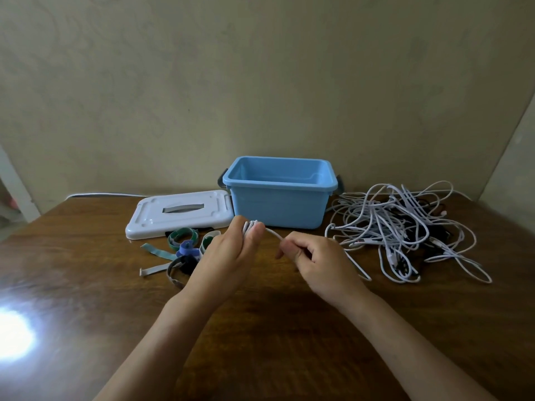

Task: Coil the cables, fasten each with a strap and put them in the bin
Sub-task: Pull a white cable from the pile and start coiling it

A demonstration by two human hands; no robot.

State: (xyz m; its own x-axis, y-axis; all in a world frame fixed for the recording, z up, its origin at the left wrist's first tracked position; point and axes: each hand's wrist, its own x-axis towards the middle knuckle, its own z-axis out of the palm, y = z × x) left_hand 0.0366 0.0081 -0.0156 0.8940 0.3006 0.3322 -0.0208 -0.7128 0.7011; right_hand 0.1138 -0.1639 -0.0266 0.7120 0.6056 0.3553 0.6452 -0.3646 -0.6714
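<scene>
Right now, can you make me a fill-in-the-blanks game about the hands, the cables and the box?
1. The bin on the table is the colour ____.
2. The white lid lies on the table to the ____ of the bin.
3. The tangled pile of cables lies to the ____ of the bin.
4. The left hand and the right hand both hold one ____ cable.

Missing words: blue; left; right; white
</scene>
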